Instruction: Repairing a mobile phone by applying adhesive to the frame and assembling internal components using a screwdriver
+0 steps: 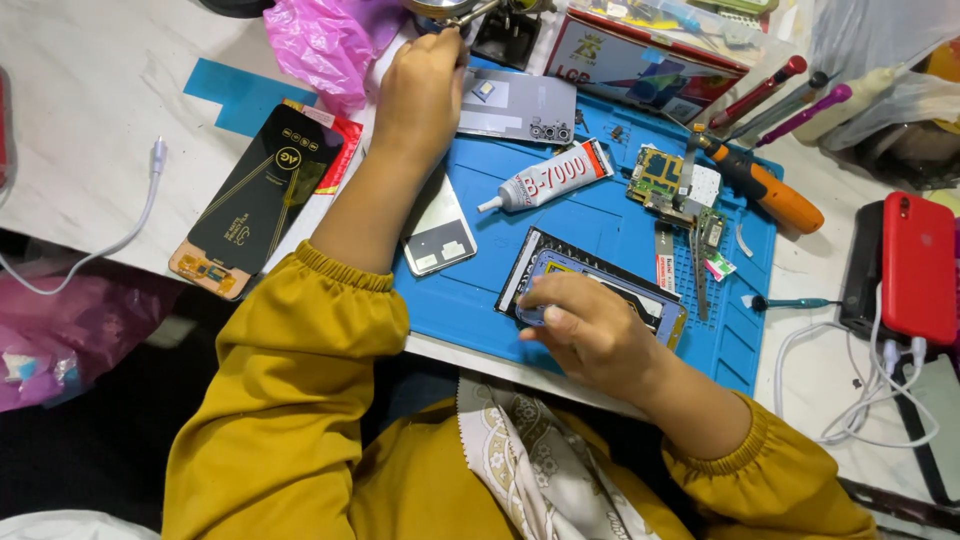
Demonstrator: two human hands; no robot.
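Note:
My right hand (pixel 598 335) rests on an opened phone (pixel 655 300) with a bluish frame, which lies on a black sheet at the near edge of the blue work mat (pixel 590 225). Its fingers curl over the phone's left end and grip it. My left hand (pixel 420 92) is stretched out to the far side of the table, its back toward me. The fingertips are bunched beside a round metal fitting (pixel 447 8); whether they hold it is hidden. Beneath that forearm lies a silver phone panel (pixel 442 238).
On the mat lie a grey back cover (pixel 515 105), a glue tube (pixel 552 178), a circuit board (pixel 668 182) and an orange-handled screwdriver (pixel 775 190). A black flat package (pixel 262 190) and pink bag (pixel 320 38) sit left; a red phone (pixel 920 265) with white cables sits right.

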